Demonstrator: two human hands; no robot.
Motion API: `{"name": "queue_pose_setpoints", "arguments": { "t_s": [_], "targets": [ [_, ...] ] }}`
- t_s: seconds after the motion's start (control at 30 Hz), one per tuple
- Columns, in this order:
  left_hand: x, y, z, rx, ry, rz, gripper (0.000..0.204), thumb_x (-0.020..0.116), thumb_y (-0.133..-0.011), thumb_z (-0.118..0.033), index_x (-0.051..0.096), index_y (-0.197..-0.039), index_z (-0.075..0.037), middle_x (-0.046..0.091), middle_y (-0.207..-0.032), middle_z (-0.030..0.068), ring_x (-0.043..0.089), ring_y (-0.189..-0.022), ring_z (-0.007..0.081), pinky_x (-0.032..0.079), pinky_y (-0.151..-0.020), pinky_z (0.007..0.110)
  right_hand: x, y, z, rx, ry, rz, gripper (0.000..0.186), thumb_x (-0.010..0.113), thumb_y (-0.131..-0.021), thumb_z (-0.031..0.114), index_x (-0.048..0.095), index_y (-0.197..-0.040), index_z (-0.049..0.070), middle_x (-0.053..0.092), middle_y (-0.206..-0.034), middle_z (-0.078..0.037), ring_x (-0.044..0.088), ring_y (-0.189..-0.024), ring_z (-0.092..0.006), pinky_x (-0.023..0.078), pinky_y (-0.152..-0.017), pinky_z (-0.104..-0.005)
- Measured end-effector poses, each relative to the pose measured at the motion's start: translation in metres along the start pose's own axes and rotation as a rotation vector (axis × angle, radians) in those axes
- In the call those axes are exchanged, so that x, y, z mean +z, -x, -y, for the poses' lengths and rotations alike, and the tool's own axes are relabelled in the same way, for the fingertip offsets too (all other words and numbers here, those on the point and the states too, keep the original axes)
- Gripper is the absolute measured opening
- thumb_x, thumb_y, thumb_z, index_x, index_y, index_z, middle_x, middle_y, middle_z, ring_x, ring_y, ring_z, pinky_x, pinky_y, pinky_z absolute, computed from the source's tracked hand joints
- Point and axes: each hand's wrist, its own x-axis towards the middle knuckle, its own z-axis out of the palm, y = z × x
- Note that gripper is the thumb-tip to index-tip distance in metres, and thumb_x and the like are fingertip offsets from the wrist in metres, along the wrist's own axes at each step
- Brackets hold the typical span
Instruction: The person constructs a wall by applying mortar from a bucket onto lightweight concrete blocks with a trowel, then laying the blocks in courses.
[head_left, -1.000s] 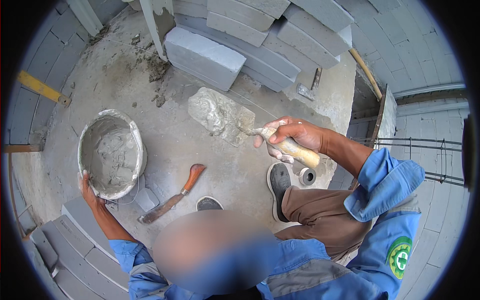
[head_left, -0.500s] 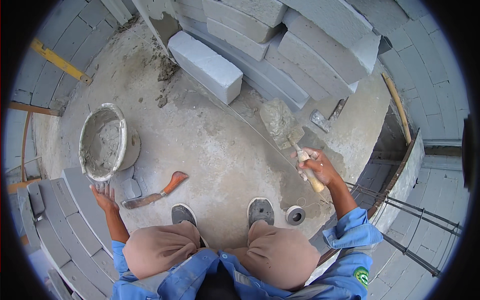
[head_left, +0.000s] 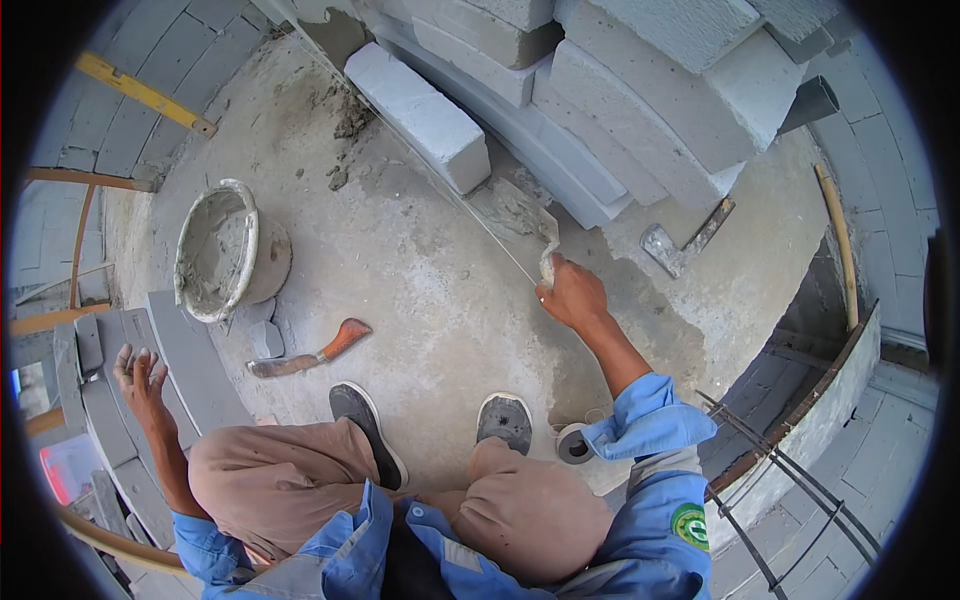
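My right hand (head_left: 572,295) is closed round a trowel handle, its mortar-covered blade (head_left: 508,215) low beside the near end of a loose pale block (head_left: 415,110), along a taut string (head_left: 500,245). My left hand (head_left: 140,380) is raised at the left, empty, with fingers apart and slightly curled, over grey blocks (head_left: 175,370). A white bucket of grey mortar (head_left: 275,275) stands on the floor beyond it. Below the bucket lies a broad blade with an orange handle (head_left: 340,340).
Stacked blocks (head_left: 640,110) rise at the back, near a hammer-like tool (head_left: 675,255). A floor opening (head_left: 775,365), steel rebar cage (head_left: 800,480) and wooden pole (head_left: 840,250) are at the right. A tape roll (head_left: 572,445) lies by my right shoe. Mortar lumps (head_left: 350,120) dot the floor.
My left hand has let go of the bucket and risen away from it. My right hand has carried the loaded trowel down against the loose block. The view has shifted as my head moved.
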Motion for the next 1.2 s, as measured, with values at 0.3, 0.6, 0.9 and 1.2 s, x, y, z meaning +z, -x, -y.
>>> {"name": "queue_pose_setpoints", "arguments": {
  "t_s": [0.3,0.6,0.9,1.2],
  "targets": [
    [0.024,0.077,-0.088,0.198,-0.250,0.325,0.066,0.063,-0.099,-0.039,0.041,-0.153,-0.006,0.050,-0.142,0.0165,0.057,-0.121,0.0246,0.046,-0.101,0.036,0.004,0.077,-0.027,0.028,0.163,0.020,0.050,0.068,-0.082,0.023,0.058,-0.123,-0.003,0.067,-0.112,-0.027,0.070,-0.094,-0.0435,0.055,-0.084,-0.0508],
    [0.112,0.096,-0.087,0.313,-0.424,0.568,0.072,0.071,-0.093,-0.025,0.040,-0.154,-0.004,0.049,-0.140,0.0142,0.054,-0.103,0.0179,0.046,-0.095,0.034,0.002,0.130,-0.045,0.121,0.140,-0.013,0.048,0.066,-0.083,0.021,0.057,-0.124,-0.002,0.066,-0.113,-0.027,0.071,-0.093,-0.0423,0.057,-0.081,-0.0490],
    [0.104,0.093,-0.084,0.369,-0.386,0.596,0.070,0.067,-0.097,-0.029,0.038,-0.156,-0.005,0.048,-0.143,0.0160,0.054,-0.105,0.0192,0.046,-0.096,0.035,0.009,0.131,-0.051,0.081,0.106,-0.055,0.043,0.067,-0.083,0.018,0.057,-0.120,-0.001,0.066,-0.111,-0.027,0.070,-0.091,-0.0432,0.056,-0.079,-0.0502],
    [0.087,0.090,-0.088,0.363,-0.372,0.654,0.067,0.064,-0.099,-0.029,0.037,-0.156,-0.006,0.043,-0.151,0.0134,0.050,-0.112,0.0209,0.043,-0.099,0.033,0.022,0.118,-0.031,0.181,0.035,0.003,0.052,0.068,-0.085,0.020,0.055,-0.130,-0.002,0.067,-0.115,-0.027,0.071,-0.096,-0.0414,0.056,-0.082,-0.0488]
  ]
}}
